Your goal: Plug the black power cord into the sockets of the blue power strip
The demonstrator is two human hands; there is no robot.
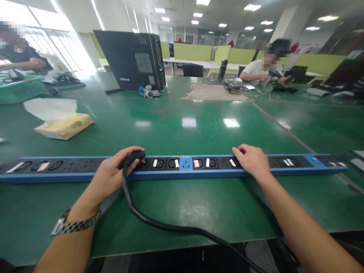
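A long blue power strip (162, 175) with black sockets lies across the table in front of me. Several sockets carry small white or reddish labels. My left hand (109, 170), with a metal-band watch on the wrist, is closed round a black power plug (138, 155) just above the strip's sockets, left of the middle. The plug's pins point to the right. From the plug a thick black cable (159, 226) hangs down and runs over the table's front edge. My right hand (253, 161) grips the strip right of the middle, its fingers curled toward the far edge.
Beyond the strip, a tissue pack (66, 126) lies at left on the green table (159, 132). Further back are a black computer case (133, 58), gloves (149, 91) and a green basket (21, 91). Two people sit across the table, at far left and back right.
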